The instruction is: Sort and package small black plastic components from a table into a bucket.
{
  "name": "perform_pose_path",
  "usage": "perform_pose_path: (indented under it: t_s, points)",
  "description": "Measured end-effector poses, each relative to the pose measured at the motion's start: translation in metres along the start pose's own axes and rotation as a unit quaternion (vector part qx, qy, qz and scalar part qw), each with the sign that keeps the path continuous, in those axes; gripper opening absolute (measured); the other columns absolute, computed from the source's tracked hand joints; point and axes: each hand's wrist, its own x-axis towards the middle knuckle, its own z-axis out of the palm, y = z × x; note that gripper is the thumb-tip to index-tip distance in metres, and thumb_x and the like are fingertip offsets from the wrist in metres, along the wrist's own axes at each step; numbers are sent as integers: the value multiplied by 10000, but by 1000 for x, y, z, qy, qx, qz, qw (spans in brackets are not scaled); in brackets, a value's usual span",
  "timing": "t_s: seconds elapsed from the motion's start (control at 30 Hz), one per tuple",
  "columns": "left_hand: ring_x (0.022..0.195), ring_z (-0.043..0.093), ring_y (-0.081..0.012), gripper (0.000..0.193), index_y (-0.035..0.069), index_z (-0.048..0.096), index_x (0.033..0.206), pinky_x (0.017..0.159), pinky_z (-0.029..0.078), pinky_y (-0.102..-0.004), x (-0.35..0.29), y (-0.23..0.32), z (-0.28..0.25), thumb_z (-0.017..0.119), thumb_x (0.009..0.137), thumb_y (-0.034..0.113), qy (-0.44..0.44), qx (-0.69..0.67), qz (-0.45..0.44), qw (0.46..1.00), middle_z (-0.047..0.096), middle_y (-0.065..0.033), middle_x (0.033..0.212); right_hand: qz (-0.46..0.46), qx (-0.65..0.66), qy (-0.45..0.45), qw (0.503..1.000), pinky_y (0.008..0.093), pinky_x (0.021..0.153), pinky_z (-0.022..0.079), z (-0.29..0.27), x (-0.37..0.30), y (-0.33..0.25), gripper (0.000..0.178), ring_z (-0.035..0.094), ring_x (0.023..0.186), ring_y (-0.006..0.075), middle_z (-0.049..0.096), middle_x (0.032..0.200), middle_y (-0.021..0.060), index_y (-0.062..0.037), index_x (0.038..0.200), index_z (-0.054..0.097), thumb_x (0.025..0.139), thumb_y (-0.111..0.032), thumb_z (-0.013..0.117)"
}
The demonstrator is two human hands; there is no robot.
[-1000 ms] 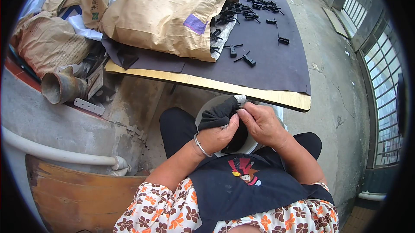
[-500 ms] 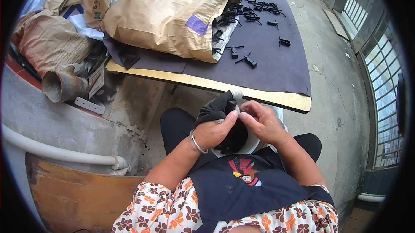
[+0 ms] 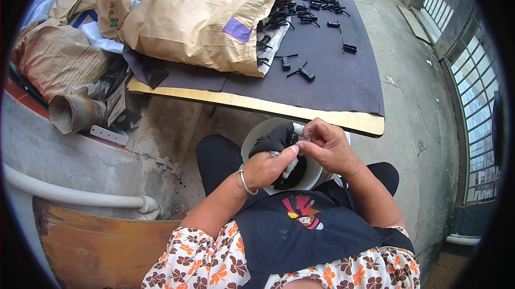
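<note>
My left hand (image 3: 265, 166), with a bracelet at the wrist and black-and-white glove cloth over its fingers, is closed around a small black part (image 3: 294, 138). Most of that part is hidden by the fingers. Opposite it, touching near the left thumb tip, my right hand (image 3: 330, 148) is bare and pinched; what it grips is too small to make out. Both hands are above a white bucket (image 3: 248, 143) between my knees, with dark contents (image 3: 289, 180) partly hidden under the left hand.
Ahead is a table (image 3: 343, 96) with a dark cover and wooden edge. A large brown paper sack (image 3: 188, 26) lies on it, spilling several black plastic parts (image 3: 307, 73) with thin legs. Left are crumpled sacks (image 3: 67, 55), a rusty pipe (image 3: 75, 112) and a white pipe (image 3: 75, 189); right, a barred window (image 3: 477, 122).
My left hand has tilted and lowered slightly, showing more white cloth and the black part. The right hand stays pinched beside it. The whole view has shifted a little.
</note>
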Motion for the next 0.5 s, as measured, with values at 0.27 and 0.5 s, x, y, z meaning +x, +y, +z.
perform_pose_path:
  t_s: [0.27, 0.5]
  points:
    - [578, 473, -57, 239, 12, 489, 1087, 521, 384, -190, 1, -11, -4, 497, 848, 6, 49, -51, 23, 997, 546, -13, 754, -57, -47, -64, 995, 340, 506, 404, 1, 0, -2, 209, 480, 512, 245, 521, 619, 120, -15, 802, 514, 882, -203, 558]
    - [651, 511, -100, 171, 10, 520, 1009, 595, 413, -221, 5, -16, -4, 491, 840, 6, 49, 102, 109, 988, 548, -36, 789, -30, -109, -95, 989, 372, 530, 411, 1, 7, -9, 254, 480, 546, 345, 511, 614, 181, -7, 750, 539, 897, -213, 523]
